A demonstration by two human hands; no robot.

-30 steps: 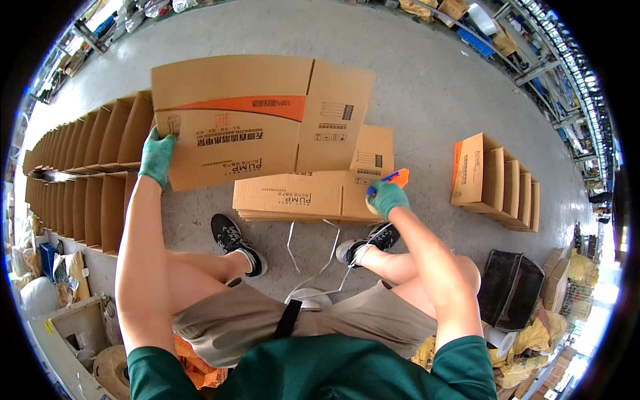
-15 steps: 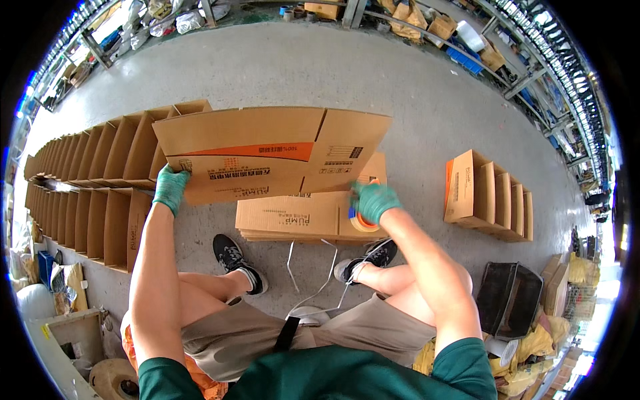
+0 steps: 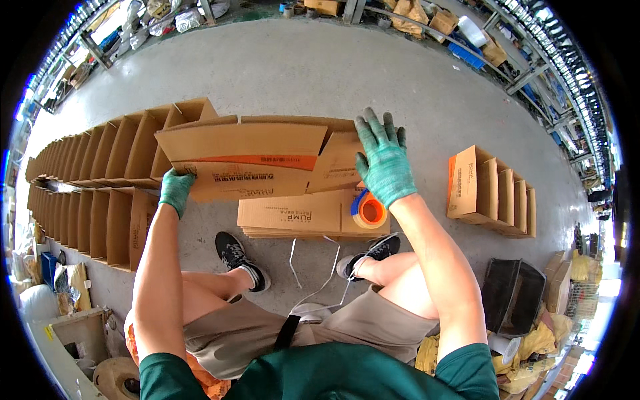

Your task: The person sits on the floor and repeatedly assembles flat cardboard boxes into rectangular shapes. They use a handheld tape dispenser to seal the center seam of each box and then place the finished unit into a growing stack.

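Observation:
A brown cardboard box [image 3: 250, 143] with an orange stripe hangs partly unfolded above a pile of flat cartons. My left hand [image 3: 177, 190], in a green glove, grips its lower left corner. At the box's right end my gloved right hand [image 3: 387, 160] lies against the cardboard, fingers spread and pointing away from me. Beneath, the flat cartons [image 3: 287, 215] are stacked on the floor between my feet. A tape dispenser [image 3: 369, 210] with an orange core and blue edge rests on the right of that stack, just below my right wrist.
Two long rows of open boxes [image 3: 120, 213] stand at the left. A shorter row of boxes [image 3: 467, 193] is to the right, with a black crate [image 3: 513, 298] nearer me. Loose white strapping [image 3: 327, 280] lies between my shoes. Metal racks [image 3: 527, 79] line the far right.
My right hand has moved up from the tape to the box's right end and spread its fingers. The flat carton has begun to open into a box. My left hand keeps its grip.

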